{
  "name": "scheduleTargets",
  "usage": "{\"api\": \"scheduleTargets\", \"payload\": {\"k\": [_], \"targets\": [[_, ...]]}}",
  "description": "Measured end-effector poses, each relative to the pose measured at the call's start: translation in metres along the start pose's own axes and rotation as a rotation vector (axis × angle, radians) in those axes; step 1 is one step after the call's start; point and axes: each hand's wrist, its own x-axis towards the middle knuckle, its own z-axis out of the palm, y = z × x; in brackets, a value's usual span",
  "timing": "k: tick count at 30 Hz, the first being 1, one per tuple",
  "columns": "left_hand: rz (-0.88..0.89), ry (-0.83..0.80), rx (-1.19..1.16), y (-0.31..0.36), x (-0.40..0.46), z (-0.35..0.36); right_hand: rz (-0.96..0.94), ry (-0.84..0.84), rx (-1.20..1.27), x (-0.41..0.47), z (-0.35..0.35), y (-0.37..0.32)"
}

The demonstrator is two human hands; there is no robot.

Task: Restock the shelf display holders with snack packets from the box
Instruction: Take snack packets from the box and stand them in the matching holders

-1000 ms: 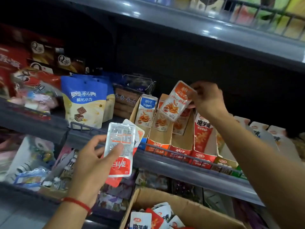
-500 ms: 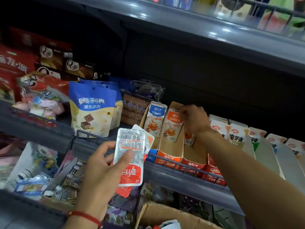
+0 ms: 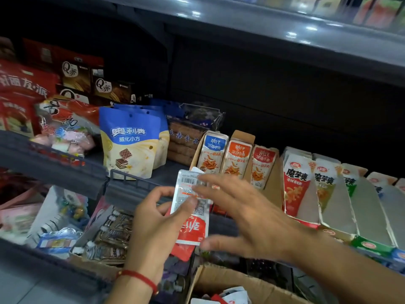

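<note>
Foil packets [image 3: 190, 212], pinched in the left hand [image 3: 156, 224], look light, slick and floppy, so the spread right hand [image 3: 245, 218] should take one by its edges.

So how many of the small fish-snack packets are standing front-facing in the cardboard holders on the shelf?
3, side by side: the blue-topped packet on the left, the orange-topped packet in the middle, and the red-topped packet on the right. More may be hidden behind them.

Dark open room is lying above the upright snack packets [image 3: 234, 160] in their cardboard holders [image 3: 243, 137], under the upper shelf [image 3: 241, 20]. Left, the blue wafer pouch [image 3: 129, 145] is blocking; near, the shelf rail [image 3: 131, 183] is standing across the approach.
</note>
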Motion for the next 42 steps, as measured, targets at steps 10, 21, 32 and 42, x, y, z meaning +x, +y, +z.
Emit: {"api": "scheduleTargets", "payload": {"k": [10,21,32,42], "targets": [[-0.239,-0.129,-0.318,-0.011,-0.016,0.025,-0.225,0.164,-0.428,-0.049,0.018,-0.011],[-0.157,-0.112,-0.271,-0.011,-0.015,0.026,0.573,0.539,0.055,-0.042,-0.062,0.067],[-0.126,-0.107,-0.243,-0.007,-0.007,0.027,0.828,0.119,0.026,0.02,-0.047,0.146],[-0.15,-0.152,-0.233,-0.006,-0.003,0.023,0.888,-0.063,-0.316,0.034,-0.02,0.174]]}}
